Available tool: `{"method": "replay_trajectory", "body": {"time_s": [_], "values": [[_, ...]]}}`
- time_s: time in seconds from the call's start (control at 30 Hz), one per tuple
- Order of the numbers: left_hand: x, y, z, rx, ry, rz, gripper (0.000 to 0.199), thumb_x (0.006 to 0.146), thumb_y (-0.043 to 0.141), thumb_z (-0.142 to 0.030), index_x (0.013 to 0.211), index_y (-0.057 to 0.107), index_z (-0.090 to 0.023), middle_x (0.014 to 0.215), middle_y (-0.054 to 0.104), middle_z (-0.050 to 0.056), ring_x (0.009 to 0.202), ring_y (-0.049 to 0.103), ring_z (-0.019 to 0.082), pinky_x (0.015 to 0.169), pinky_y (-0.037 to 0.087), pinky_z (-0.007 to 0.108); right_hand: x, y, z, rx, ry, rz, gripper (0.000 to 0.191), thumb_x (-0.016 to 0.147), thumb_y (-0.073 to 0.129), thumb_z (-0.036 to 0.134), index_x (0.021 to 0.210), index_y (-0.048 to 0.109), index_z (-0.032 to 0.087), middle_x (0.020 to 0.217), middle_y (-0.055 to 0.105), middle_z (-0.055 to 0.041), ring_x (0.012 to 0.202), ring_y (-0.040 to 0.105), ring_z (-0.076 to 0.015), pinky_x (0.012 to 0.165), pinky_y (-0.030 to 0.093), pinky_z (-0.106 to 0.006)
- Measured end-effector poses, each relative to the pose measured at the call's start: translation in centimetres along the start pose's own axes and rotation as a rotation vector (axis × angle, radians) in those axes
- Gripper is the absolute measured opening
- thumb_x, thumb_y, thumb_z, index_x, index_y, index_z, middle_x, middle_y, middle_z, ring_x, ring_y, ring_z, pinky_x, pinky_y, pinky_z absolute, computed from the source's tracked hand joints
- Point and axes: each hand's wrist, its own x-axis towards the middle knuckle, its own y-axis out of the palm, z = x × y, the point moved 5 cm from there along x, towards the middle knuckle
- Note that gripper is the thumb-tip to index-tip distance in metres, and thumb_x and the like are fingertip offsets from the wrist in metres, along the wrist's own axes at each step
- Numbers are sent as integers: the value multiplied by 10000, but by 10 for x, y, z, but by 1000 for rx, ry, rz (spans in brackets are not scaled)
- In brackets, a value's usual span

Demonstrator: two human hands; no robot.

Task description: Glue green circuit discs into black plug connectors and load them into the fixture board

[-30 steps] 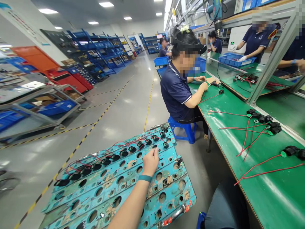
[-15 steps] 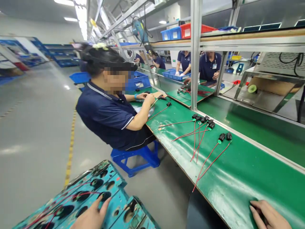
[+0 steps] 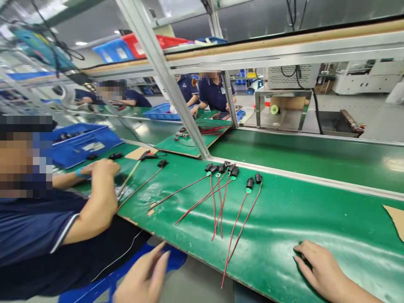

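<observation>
My left hand (image 3: pixel 142 275) is in the air beyond the table's front edge, thumb and index finger stretched out and apart, with nothing visible in it. My right hand (image 3: pixel 320 267) rests on the green tabletop at the right, fingers curled. A dark patch shows between its thumb and fingers, and I cannot make out whether it is an object or shadow. Between the hands lie two black connectors, one nearer (image 3: pixel 249 183) and one farther (image 3: pixel 259 178), with red wires (image 3: pixel 237 227) trailing to the front edge. A cluster of several similar black connectors (image 3: pixel 225 167) lies farther left.
A co-worker (image 3: pixel 85 210) sits close at the left, hands over the table. Beside them are a blue bin (image 3: pixel 85 145) and a single wired connector (image 3: pixel 162 163). A metal post (image 3: pixel 170 84) rises at the table's back. Cardboard (image 3: pixel 396 221) lies at the right edge.
The view has swung right, and the turquoise fixture with holes and red wires has left the picture. My left hand has moved away from it towards the table. My right hand stays on the tabletop.
</observation>
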Motion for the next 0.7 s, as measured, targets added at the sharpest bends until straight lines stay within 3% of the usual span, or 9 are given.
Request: {"method": "replay_trajectory", "body": {"time_s": [0.07,0.13,0.2,0.27,0.37,0.47,0.6,0.7], "values": [[51,44,-75,-43,303,95,387,973,468,-275,1310,626,-169,1240,685,163,1168,641,304,1030,500,434,1,0,1,-8,20,10,199,1033,439,269,1080,618,193,854,654,-69,747,665,-215,675,522,-331],[99,90,-145,-10,496,245,492,956,413,-121,1431,538,-160,1443,550,190,1360,500,314,1122,420,488,2,0,2,-12,34,1,195,1028,437,259,1074,613,191,856,653,-71,752,663,-222,677,511,-333],[139,127,-199,9,613,326,599,900,476,-38,1465,515,-235,1571,422,159,1460,372,343,1172,336,553,2,-1,4,-11,43,-21,184,1016,443,240,1064,614,192,858,655,-71,756,663,-223,679,505,-329],[167,158,-236,43,717,423,625,865,553,-4,1433,549,-265,1593,395,148,1465,356,373,1173,303,609,3,-1,4,-9,47,-53,176,1001,448,216,1047,617,196,860,658,-70,754,664,-220,679,502,-322],[188,189,-259,119,823,581,422,905,677,-170,1320,615,-208,1462,538,136,1302,543,333,1075,449,580,2,-1,4,-12,26,-122,178,982,452,192,1015,627,198,851,664,-71,739,674,-223,667,510,-319],[194,203,-261,183,836,681,328,960,646,-330,1246,625,-172,1275,645,102,1078,662,246,911,574,467,0,2,1,15,-26,-191,183,970,461,188,998,642,196,821,671,-67,705,682,-226,634,519,-316],[189,202,-263,181,788,688,323,967,634,-341,1243,623,-172,1246,653,100,1041,670,235,884,583,448,1,5,-10,198,-18,-180,178,963,493,229,976,669,205,802,678,-55,678,676,-208,619,527,-302],[176,191,-272,118,753,644,316,969,631,-340,1238,626,-174,1247,653,100,1041,669,233,886,582,446,7,4,-23,445,136,-153,208,957,538,331,1009,694,203,837,691,-65,671,658,-198,652,539,-318]]}}
